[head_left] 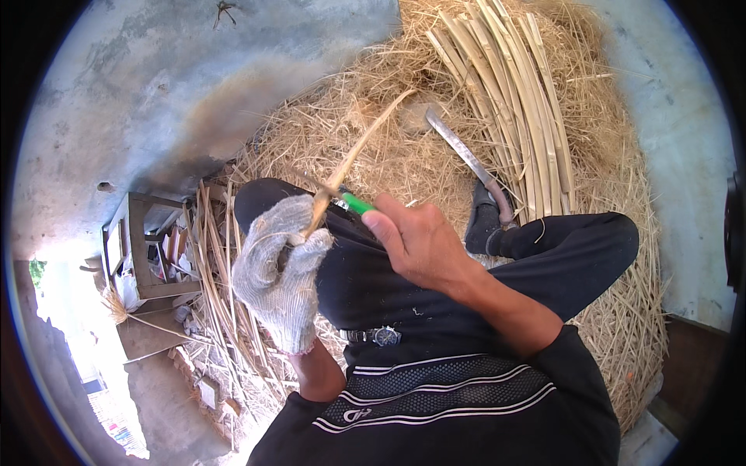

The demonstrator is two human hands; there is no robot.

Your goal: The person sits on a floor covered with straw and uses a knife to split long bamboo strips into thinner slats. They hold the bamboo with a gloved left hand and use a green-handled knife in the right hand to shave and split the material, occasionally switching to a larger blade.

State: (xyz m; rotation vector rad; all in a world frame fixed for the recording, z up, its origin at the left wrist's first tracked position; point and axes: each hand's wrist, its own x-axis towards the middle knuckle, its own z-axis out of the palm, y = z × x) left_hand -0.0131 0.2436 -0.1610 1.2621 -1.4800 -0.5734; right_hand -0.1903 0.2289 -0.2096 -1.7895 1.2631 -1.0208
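My left hand [281, 268], in a pale grey knitted work glove, is closed round the near end of a thin, light wooden strip [364, 141]. The strip slants up and away to the right over the shavings. In my bare right hand [423, 239] is a knife with a green handle [357, 203]. Its narrow blade, partly blurred, lies across the strip just beyond the gloved fingers. Both hands are above my dark trousers, close to each other.
Shavings [342, 116] cover the floor. A machete [460, 149] lies near my foot, beside a bundle of long split strips [536, 116]. More strips [214, 256] lie at left, near a wooden frame [144, 248]. Walls [210, 85] stand on both sides.
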